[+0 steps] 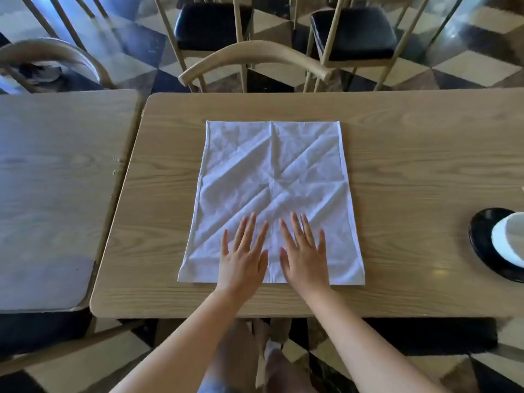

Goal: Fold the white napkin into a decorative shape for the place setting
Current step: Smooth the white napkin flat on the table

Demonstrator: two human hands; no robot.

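Note:
The white napkin (pixel 269 177) lies spread out flat on the wooden table (pixel 411 171), a rectangle with a centre crease and several diagonal creases. My left hand (pixel 242 256) rests palm down on its near part, just left of the centre crease, fingers spread. My right hand (pixel 304 255) lies palm down beside it, just right of the crease, fingers also spread. Neither hand grips the cloth.
A black plate (pixel 482 248) with a white bowl (pixel 507 239) on it sits at the table's right edge. A second wooden table (pixel 56 180) adjoins on the left. A wooden chair back (pixel 255 56) stands at the far edge, more chairs behind.

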